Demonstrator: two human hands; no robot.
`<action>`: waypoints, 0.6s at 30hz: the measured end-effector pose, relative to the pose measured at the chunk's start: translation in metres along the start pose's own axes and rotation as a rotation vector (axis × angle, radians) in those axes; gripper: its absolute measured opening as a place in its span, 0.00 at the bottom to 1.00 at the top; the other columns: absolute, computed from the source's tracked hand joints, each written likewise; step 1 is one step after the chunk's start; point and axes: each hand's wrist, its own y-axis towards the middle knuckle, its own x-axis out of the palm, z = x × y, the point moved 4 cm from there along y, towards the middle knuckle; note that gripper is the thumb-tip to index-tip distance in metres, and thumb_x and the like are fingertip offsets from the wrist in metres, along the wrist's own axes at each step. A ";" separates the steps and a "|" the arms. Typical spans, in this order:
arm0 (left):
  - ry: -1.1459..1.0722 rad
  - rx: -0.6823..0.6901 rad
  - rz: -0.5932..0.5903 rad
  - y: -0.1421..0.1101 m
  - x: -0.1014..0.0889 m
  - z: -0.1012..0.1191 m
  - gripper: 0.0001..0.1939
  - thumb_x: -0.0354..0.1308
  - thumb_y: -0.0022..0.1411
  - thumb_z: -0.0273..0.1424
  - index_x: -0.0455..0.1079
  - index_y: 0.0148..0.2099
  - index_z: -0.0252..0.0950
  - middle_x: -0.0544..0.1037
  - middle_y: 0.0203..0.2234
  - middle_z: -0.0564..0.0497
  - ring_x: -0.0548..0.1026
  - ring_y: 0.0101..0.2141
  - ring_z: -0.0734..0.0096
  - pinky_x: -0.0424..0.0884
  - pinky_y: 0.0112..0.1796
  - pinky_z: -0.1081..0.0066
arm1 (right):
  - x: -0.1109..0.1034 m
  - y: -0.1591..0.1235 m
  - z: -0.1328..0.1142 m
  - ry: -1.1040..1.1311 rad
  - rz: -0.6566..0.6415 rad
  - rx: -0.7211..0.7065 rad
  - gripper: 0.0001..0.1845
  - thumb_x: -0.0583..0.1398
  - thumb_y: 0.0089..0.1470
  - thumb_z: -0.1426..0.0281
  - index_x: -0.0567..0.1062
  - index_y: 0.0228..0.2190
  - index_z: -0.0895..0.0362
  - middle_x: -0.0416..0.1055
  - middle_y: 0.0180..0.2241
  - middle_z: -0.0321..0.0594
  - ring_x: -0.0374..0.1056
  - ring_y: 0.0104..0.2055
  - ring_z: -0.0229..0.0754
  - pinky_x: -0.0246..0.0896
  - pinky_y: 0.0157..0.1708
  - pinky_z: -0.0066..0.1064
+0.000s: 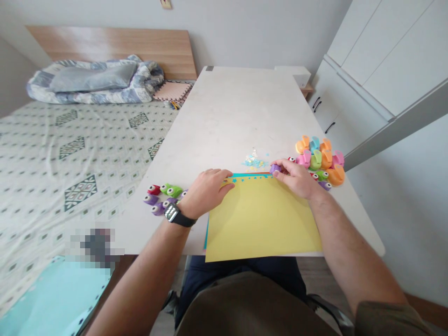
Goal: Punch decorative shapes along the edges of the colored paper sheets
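Note:
A yellow sheet of paper (262, 219) lies at the table's front edge, with star-shaped holes along its far edge. Blue paper (206, 233) shows beneath it at the left and through the holes. My right hand (294, 176) pinches a small purple craft punch (275, 169) at the sheet's far edge, towards the right. At the far left corner rests my left hand (212, 189), its thumb on the yellow sheet and apart from the stretched fingers. Just beyond the paper is a pile of tiny punched paper bits (254, 160).
Several small punches (164, 198) stand left of my left wrist. Larger coloured punches (316, 160) are grouped at the right. A bed (115, 154) adjoins the white table (245, 102) on the left; a cabinet (350, 102) is on the right.

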 end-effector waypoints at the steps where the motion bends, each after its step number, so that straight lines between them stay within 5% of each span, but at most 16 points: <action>1: -0.017 -0.016 0.016 -0.004 -0.001 -0.001 0.16 0.55 0.71 0.38 0.73 0.55 0.36 0.82 0.47 0.43 0.79 0.49 0.54 0.72 0.52 0.56 | -0.001 0.000 0.000 0.007 0.011 0.006 0.17 0.60 0.63 0.59 0.76 0.49 0.54 0.77 0.41 0.41 0.72 0.43 0.48 0.65 0.44 0.38; 7: -0.134 -0.157 0.161 -0.028 -0.007 -0.004 0.20 0.56 0.70 0.36 0.69 0.61 0.37 0.80 0.51 0.44 0.79 0.49 0.58 0.73 0.52 0.60 | -0.004 0.001 0.000 0.044 0.066 0.009 0.19 0.59 0.65 0.54 0.76 0.49 0.53 0.77 0.43 0.40 0.71 0.45 0.48 0.64 0.46 0.39; 18: -0.223 -0.346 0.247 -0.060 0.004 -0.006 0.25 0.57 0.69 0.38 0.66 0.65 0.39 0.77 0.31 0.54 0.76 0.29 0.69 0.69 0.34 0.69 | -0.001 0.003 0.001 0.252 0.126 0.053 0.22 0.58 0.65 0.48 0.77 0.46 0.52 0.78 0.43 0.41 0.72 0.46 0.47 0.65 0.49 0.39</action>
